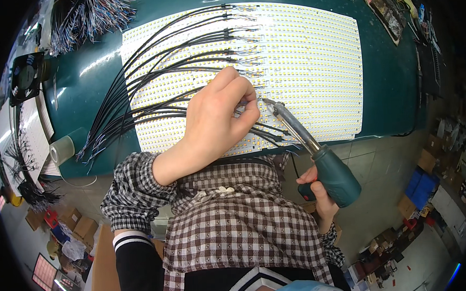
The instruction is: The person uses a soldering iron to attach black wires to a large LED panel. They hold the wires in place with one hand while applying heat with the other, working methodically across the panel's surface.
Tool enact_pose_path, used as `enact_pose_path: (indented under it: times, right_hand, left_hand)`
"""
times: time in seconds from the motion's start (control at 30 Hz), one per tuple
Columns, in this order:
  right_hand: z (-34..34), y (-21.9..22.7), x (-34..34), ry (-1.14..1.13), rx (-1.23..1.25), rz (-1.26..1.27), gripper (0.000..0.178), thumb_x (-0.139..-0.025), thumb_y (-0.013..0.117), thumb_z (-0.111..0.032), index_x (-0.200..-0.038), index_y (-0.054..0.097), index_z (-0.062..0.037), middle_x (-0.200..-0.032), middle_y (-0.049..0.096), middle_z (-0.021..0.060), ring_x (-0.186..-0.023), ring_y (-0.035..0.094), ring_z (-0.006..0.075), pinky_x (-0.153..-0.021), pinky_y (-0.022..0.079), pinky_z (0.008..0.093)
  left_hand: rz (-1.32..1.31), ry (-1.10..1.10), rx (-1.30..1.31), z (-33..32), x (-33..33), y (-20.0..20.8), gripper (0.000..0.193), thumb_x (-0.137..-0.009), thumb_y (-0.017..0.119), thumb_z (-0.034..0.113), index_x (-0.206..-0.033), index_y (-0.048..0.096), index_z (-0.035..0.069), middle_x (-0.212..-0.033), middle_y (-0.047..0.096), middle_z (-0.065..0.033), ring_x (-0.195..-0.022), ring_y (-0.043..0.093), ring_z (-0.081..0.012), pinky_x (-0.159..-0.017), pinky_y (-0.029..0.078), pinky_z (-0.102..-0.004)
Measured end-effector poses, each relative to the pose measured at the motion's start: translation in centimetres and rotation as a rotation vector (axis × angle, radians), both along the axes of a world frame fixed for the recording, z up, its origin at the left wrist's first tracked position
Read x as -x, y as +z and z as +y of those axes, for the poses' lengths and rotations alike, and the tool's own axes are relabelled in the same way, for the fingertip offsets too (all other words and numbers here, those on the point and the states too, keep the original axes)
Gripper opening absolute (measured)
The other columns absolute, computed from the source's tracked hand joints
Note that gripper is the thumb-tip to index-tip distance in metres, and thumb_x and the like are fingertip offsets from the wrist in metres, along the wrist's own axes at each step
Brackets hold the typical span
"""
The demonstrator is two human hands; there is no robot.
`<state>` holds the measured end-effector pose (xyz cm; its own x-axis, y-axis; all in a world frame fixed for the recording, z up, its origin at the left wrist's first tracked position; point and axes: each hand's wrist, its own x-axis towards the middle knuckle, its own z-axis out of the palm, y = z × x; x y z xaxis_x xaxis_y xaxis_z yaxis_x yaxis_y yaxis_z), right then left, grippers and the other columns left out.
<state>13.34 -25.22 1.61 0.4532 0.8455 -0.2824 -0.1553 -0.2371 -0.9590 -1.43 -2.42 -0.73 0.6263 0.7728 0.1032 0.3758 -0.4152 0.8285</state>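
Note:
My left hand (218, 114) is closed in a pinch over the middle of a white LED panel sheet (313, 73), on thin wire ends that its fingers partly hide. My right hand (322, 196) grips a soldering gun (336, 178) with a dark green handle. The gun's metal tip (266, 101) points up and left, close by my left fingertips; whether it touches the wire is too small to tell. Several black cables (150, 73) fan in from the left, their stripped thin wires (245, 31) ending along the panel's middle line.
The panel lies on a dark green table (91, 105). At the left are a bundle of coloured wires (92, 18), a black fan (26, 77) and a tape roll (62, 150). A dirty tray (384, 13) sits at the back right. Cardboard boxes (84, 229) stand on the floor.

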Motion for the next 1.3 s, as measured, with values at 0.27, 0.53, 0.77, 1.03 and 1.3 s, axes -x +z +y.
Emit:
enact_pose_path:
  times: [0.27,0.53,0.77,1.03,1.3]
  right_hand:
    - [0.75,0.50,0.13,-0.034,-0.015,-0.075,0.060,-0.088,0.067,-0.031,-0.122,0.048,0.0157,-0.094,0.063,0.0184,-0.086,0.065,0.0280,-0.068,0.059,0.0362]
    - [0.79,0.45,0.16,-0.071,-0.059,0.016,0.052,-0.088,0.068,-0.024,-0.124,0.051,0.0105,-0.111,0.062,0.0221,-0.097,0.065,0.0293,-0.073,0.060,0.0359]
    - [0.58,0.58,0.03,-0.068,-0.066,0.048,0.048,-0.089,0.067,-0.022,-0.121,0.052,0.0107,-0.104,0.063,0.0189,-0.096,0.065,0.0289,-0.074,0.058,0.0369]
    - [0.73,0.83,0.04,-0.061,-0.069,0.091,0.021,-0.087,0.067,-0.010,-0.099,0.062,0.0057,-0.090,0.064,0.0147,-0.087,0.063,0.0241,-0.080,0.052,0.0380]
    - [0.81,0.76,0.13,-0.053,-0.070,0.099,0.019,-0.087,0.067,-0.009,-0.098,0.063,0.0057,-0.091,0.063,0.0154,-0.085,0.063,0.0236,-0.078,0.055,0.0372]
  left_hand:
    - [0.007,0.003,0.007,-0.02,0.02,0.06,0.013,-0.073,0.067,0.003,-0.077,0.056,0.007,-0.076,0.053,-0.0066,-0.062,0.058,-0.0260,-0.052,0.046,-0.0365]
    - [0.012,-0.004,0.017,0.01,0.05,0.19,0.011,-0.074,0.067,0.004,-0.078,0.057,0.007,-0.077,0.054,-0.0065,-0.063,0.060,-0.0252,-0.053,0.047,-0.0356]
    - [0.035,-0.024,0.077,0.29,-0.29,0.70,0.011,-0.075,0.067,0.005,-0.079,0.057,0.006,-0.078,0.056,-0.0075,-0.064,0.060,-0.0268,-0.056,0.047,-0.0364]
    - [0.049,-0.019,0.015,0.12,-0.26,0.34,0.011,-0.074,0.067,0.004,-0.079,0.057,0.006,-0.078,0.055,-0.0082,-0.066,0.060,-0.0282,-0.056,0.047,-0.0378]
    - [0.042,-0.006,-0.007,-0.10,-0.32,0.21,0.012,-0.073,0.067,0.004,-0.079,0.057,0.006,-0.078,0.055,-0.0079,-0.065,0.060,-0.0277,-0.055,0.046,-0.0376]
